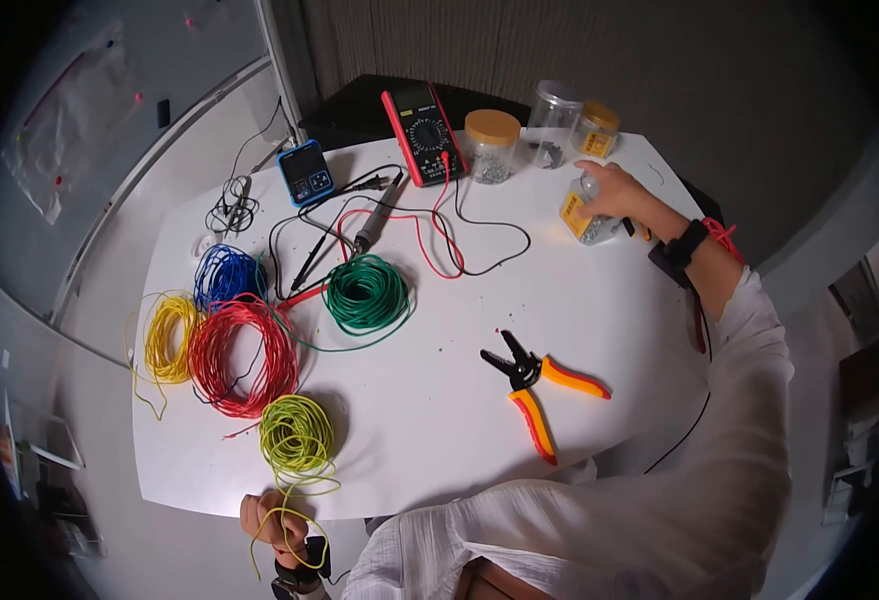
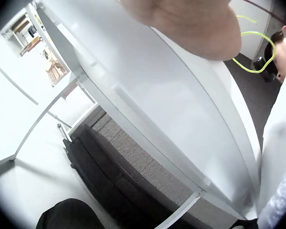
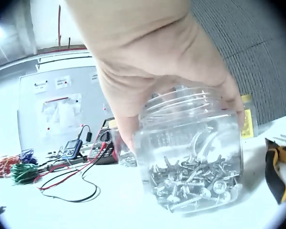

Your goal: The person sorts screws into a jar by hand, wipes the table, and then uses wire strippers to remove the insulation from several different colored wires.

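My right hand (image 1: pixel 609 192) grips a clear jar (image 1: pixel 587 222) with a yellow label from above at the back right. In the right wrist view, the fingers of my right hand (image 3: pixel 157 62) spread around the rim of the lidless jar (image 3: pixel 190 157), with metal screws (image 3: pixel 195 186) inside. My left hand (image 1: pixel 274 520) is at the front table edge, below a yellow-green wire coil (image 1: pixel 297 432) whose loose strands pass over it. Only part of my left hand (image 2: pixel 195 28) shows in the left wrist view, beside a wire loop (image 2: pixel 257 71); its grip is unclear.
Orange-handled wire strippers (image 1: pixel 525 373) lie mid-right. Green (image 1: pixel 364 293), red (image 1: pixel 244 358), blue and yellow coils occupy the left. Behind them are a multimeter (image 1: pixel 424 134), a blue device (image 1: pixel 305 172), a soldering iron (image 1: pixel 374 215) and leads. More jars (image 1: pixel 491 150) stand at the back.
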`<state>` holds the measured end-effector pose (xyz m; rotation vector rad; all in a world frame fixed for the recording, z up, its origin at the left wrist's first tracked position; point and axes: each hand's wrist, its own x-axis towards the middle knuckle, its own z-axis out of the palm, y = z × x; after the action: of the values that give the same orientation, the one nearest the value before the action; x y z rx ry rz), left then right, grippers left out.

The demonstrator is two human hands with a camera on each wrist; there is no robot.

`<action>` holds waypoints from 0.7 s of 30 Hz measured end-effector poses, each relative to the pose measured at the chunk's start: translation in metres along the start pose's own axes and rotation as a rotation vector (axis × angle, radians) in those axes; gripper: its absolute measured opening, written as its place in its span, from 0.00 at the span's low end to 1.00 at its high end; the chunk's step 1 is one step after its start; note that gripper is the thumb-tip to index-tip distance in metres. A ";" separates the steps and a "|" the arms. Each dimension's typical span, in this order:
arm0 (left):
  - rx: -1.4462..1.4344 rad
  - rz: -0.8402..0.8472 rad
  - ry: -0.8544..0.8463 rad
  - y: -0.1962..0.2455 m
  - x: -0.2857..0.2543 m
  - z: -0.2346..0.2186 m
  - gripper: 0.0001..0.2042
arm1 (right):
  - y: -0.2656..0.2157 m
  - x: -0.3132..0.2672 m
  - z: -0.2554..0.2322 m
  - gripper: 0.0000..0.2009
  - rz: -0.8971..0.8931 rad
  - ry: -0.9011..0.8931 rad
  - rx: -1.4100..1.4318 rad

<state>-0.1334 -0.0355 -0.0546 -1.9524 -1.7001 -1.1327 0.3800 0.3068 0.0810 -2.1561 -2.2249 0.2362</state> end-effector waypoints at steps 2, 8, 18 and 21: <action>-0.004 0.009 0.007 0.000 0.000 0.000 0.11 | 0.004 0.017 -0.005 0.43 -0.064 0.052 0.055; 0.017 0.011 0.021 0.002 0.002 0.000 0.10 | 0.009 0.059 0.010 0.43 0.005 0.238 0.016; 0.010 0.025 -0.043 -0.002 -0.001 -0.002 0.10 | -0.062 -0.150 0.019 0.06 -0.456 0.124 0.348; 0.011 0.025 -0.022 -0.002 0.000 0.002 0.11 | -0.069 -0.205 0.051 0.06 -0.684 0.255 0.314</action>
<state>-0.1351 -0.0337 -0.0560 -1.9814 -1.6843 -1.0942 0.3129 0.0963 0.0563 -1.1193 -2.4059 0.2406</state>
